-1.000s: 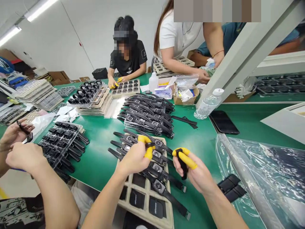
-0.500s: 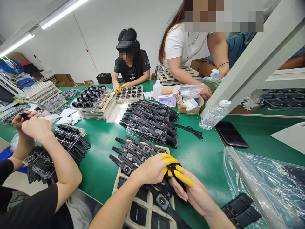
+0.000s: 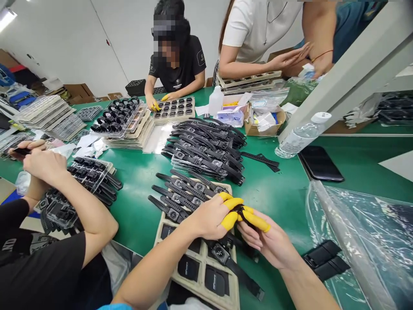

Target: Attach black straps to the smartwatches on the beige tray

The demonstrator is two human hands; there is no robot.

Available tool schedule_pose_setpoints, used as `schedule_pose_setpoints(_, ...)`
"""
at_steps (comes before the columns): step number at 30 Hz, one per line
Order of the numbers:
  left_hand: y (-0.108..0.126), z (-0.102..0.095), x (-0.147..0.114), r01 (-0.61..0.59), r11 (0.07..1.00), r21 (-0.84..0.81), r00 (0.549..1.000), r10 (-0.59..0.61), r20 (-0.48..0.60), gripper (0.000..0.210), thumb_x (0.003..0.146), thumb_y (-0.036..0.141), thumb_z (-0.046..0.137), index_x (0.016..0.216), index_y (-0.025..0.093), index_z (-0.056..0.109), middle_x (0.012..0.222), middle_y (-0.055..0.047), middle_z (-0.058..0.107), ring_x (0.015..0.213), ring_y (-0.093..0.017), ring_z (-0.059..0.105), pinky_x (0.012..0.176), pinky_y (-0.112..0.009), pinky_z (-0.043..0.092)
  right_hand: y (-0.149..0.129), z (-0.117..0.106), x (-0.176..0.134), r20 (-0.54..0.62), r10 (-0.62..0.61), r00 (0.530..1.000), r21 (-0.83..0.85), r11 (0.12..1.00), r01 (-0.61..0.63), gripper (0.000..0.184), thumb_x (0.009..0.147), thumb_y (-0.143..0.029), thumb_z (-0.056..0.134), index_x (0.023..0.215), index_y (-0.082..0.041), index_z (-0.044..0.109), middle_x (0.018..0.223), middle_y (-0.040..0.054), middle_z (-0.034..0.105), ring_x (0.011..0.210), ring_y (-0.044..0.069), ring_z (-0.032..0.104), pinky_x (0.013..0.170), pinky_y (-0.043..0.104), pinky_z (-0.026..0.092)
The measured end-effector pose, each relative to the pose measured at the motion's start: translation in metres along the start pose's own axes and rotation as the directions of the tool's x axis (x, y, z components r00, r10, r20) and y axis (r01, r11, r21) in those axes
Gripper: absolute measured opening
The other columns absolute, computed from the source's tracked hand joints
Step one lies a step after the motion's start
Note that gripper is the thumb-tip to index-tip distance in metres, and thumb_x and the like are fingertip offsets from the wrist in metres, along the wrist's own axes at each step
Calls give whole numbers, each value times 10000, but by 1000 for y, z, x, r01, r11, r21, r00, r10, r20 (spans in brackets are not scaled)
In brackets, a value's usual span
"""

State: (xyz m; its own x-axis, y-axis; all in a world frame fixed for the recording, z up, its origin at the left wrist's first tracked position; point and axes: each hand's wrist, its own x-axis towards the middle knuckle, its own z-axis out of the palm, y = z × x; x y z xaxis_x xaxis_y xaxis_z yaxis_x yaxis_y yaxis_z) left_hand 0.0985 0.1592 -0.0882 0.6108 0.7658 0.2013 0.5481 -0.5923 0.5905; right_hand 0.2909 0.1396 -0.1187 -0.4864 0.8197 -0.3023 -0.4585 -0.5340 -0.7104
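Note:
Yellow finger cots cover several fingertips of both my hands. My left hand (image 3: 214,215) pinches a black watch strap (image 3: 248,222) from the left, above the tray's right side. From the right, my right hand (image 3: 266,234) grips the same strap, its thumb and fingers closed around it. Whether a watch body is attached there is hidden by the fingers. Just below my hands, a smartwatch (image 3: 220,254) lies back up with its strap hanging over the edge of a beige compartment tray (image 3: 201,269). More watches (image 3: 177,199) lie in rows across the tray's far half.
A heap of strapped watches (image 3: 206,148) lies beyond the tray. To the right are a water bottle (image 3: 301,137), a phone (image 3: 322,163), plastic film (image 3: 364,224) and black straps (image 3: 325,258). A co-worker's arm (image 3: 87,206) is close on the left; other people work across the table.
The view has tilted down and shifted slightly. Both my hands stay together on the strap, with small finger movements. Across the table, the person in white has raised a hand above the trays.

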Motion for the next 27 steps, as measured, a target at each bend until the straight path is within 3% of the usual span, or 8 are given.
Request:
schedule_pose_setpoints(7, -1, -4, 1, 64, 986, 153, 994, -77, 82, 369, 967, 270, 508, 1294, 141, 619, 1176, -157, 627, 1135, -292, 604, 1048, -456, 564, -7, 4, 1, 25, 108, 994, -27, 994, -107, 516, 836, -576, 847, 751, -203, 501, 541, -78, 387, 429, 43, 174, 384, 183, 159)
schedule_pose_setpoints(13, -7, -7, 0, 18, 993, -119, 1000, -17, 7, 375, 1018, 216, 393, 1336, 171, 587, 1234, -138, 649, 1173, -246, 609, 1080, -423, 547, -7, 12, 2, 74, 36, 997, -73, 997, -31, 468, 866, -585, 823, 876, -199, 557, 506, -90, 423, 401, 49, 219, 368, 164, 198)
schedule_pose_setpoints(16, -9, -8, -1, -8, 987, -162, 1000, 4, -21, 389, 1042, 229, 372, 1376, 188, 567, 1280, -134, 639, 1212, -237, 604, 1102, -414, 534, -7, 13, 3, 78, 25, 997, -11, 1000, -24, 471, 859, -575, 827, 856, -205, 536, 501, -93, 433, 387, 49, 229, 357, 162, 214)
schedule_pose_setpoints(23, -13, -6, -3, -4, 996, 93, 999, 1, 36, 373, 944, 179, 491, 1298, 149, 606, 1219, -149, 633, 1190, -284, 594, 1047, -462, 564, -11, 9, 6, 68, 86, 994, -40, 996, -84, 468, 852, -554, 834, 840, -199, 528, 505, -78, 480, 396, 41, 210, 361, 153, 215)
schedule_pose_setpoints(27, -9, -6, -2, 21, 992, 121, 998, -29, 60, 343, 963, 185, 458, 1269, 160, 611, 1188, -139, 643, 1128, -276, 608, 998, -458, 580, -13, 6, 7, 82, 98, 992, -19, 995, -97, 470, 840, -557, 838, 856, -196, 536, 493, -74, 480, 395, 44, 204, 360, 158, 201)
